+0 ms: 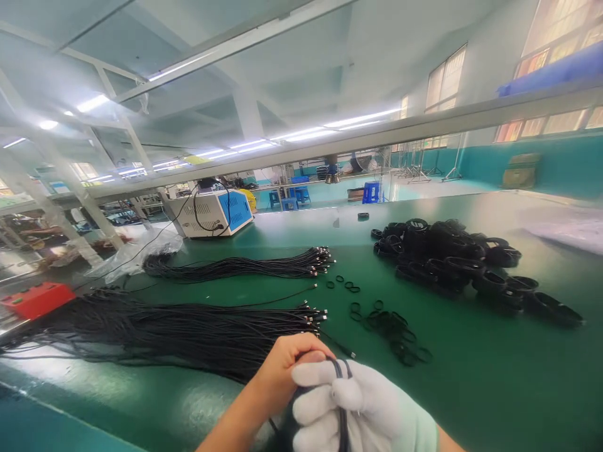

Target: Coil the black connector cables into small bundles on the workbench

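My right hand (362, 402), in a white glove, is closed around a looped black cable (343, 417) near the table's front edge. Pressed against it from the left is my bare left hand (287, 367), its fingers curled over the top of the same loop; its fingertips are partly hidden. To the left lies a large bundle of straight black cables (188, 326), their metal plugs toward the middle. A smaller cable bundle (235, 269) lies beyond it. Small black bands (393, 326) are scattered just beyond my right hand.
On the green table (494, 370), a pile of coiled black cables (447, 251) lies at the right. A white and blue machine (211, 213) stands at the back. At the left are a red box (38, 300) and clear plastic (136, 251). A metal beam (292, 150) crosses above.
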Motion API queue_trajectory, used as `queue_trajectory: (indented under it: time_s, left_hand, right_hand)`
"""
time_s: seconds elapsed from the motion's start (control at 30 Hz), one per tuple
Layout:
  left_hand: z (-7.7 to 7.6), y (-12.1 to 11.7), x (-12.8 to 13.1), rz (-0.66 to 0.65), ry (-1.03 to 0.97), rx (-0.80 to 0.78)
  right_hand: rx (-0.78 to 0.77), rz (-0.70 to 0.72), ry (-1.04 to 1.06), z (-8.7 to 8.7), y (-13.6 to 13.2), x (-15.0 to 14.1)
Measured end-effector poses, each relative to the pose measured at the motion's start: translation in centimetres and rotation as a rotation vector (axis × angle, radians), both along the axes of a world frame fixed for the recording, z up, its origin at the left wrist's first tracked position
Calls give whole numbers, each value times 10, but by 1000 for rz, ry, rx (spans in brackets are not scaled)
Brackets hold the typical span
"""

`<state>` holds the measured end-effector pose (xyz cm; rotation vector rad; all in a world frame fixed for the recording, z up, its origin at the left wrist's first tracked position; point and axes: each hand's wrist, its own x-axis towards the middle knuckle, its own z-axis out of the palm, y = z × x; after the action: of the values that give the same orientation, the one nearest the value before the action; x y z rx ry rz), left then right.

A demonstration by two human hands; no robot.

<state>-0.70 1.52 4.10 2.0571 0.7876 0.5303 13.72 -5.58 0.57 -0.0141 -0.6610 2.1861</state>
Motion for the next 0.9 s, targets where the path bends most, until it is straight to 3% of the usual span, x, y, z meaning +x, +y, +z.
queue_trajectory:
  time_s: [0.07,0.17,0.27,0.33,0.43,0.53,0.63,0.7,0.77,0.83,0.9]
  left_hand:
    - [-13,-1,-10,73,121,134]
    - [-34,-10,-26,204,357,479]
    - [-51,-32,-31,198,448,774]
    - [-51,-47,-27,138,410,912]
    - [-30,-56,-16,88,322,988]
    - [6,-44,-12,46,284,833]
    - [26,-24,-11,-13,218,452]
    - [24,-13,-8,-49,129,147]
    - [11,-6,-5,-61,46,-52]
    - [-5,-4,-6,-32,22,-73]
    - [-18,-5,-11,43,63,57]
  right_hand:
    - [-7,-74,75,10,1,3]
    - [8,-215,112,24,4,11]
    - [-6,-328,50,28,7,17]
    - [-45,-398,-43,23,6,17]
    - [-97,-423,-230,9,2,12]
    - [-38,-222,-286,-5,-4,6]
    - [-11,18,-166,-10,-6,0]
    - [-40,135,-70,-8,-6,-5]
    - [-39,201,2,-2,-5,-8]
    - [-40,155,31,5,-4,-8]
    - [-47,-9,39,14,-3,-6]
